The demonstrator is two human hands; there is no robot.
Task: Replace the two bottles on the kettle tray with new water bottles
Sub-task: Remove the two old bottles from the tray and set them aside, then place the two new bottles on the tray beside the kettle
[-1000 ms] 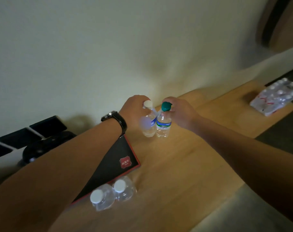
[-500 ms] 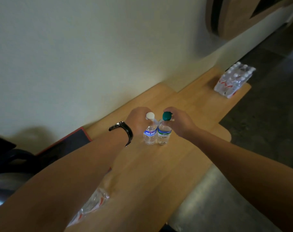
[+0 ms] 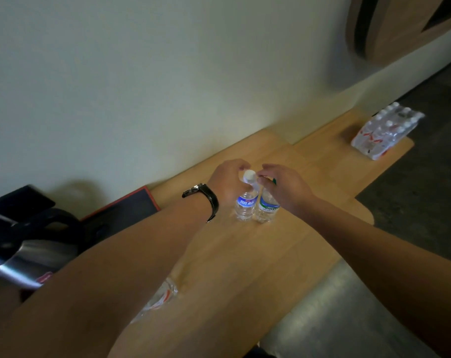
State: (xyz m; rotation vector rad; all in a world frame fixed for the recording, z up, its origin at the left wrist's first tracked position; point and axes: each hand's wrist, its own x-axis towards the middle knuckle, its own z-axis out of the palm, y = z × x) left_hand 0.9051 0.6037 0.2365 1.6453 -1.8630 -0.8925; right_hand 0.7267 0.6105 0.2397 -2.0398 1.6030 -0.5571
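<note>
Your left hand (image 3: 228,183) and right hand (image 3: 286,186) sit loosely around the caps of the blue-label bottle (image 3: 245,202) and green-label bottle (image 3: 267,206) at frame centre, grip uncertain, so a careless withdrawal could topple the touching pair.

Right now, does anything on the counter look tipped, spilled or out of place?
No spill shows. The blue-label bottle and green-label bottle stand upright, touching, on bare wood off the black tray. One clear bottle near the left forearm appears to lie on its side.

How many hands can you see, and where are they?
2. The left hand with the wristwatch is at the white-capped bottle. The right hand is over the green-labelled bottle beside it. No others show.
</note>
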